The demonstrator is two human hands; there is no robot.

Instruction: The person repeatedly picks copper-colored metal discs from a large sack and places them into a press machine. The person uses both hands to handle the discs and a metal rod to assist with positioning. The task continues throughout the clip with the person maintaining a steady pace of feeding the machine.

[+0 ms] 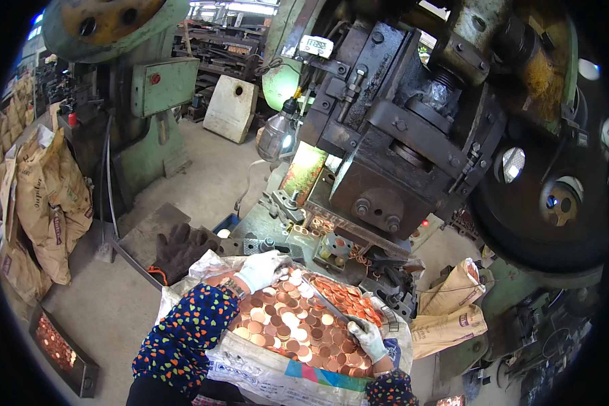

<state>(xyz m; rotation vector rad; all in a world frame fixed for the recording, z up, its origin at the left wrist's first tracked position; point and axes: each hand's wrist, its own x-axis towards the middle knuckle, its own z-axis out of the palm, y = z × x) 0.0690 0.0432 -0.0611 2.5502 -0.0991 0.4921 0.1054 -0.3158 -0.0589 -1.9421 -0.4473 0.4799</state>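
Round copper discs [284, 323] fill a white woven sack [233, 371] spread open in front of me. My left hand [260, 269], in a white glove, is at the far left edge of the discs. Its fingers look bent together, and whatever is between them is hidden. Over the right side of the discs, my right hand [368, 340], also gloved, grips a thin dark metal tool [331, 306]. That tool points away from me and to the left across the pile; its exact kind is unclear. A redder heap of copper pieces [352, 298] lies beyond it.
A large press [386, 183] rises just past the sack, with a die [335, 249] on its bed. A dark glove [185, 249] lies left of the sack. Paper sacks [51, 196] stand at left, another paper sack [450, 328] at right. A metal box [64, 352] of discs is lower left.
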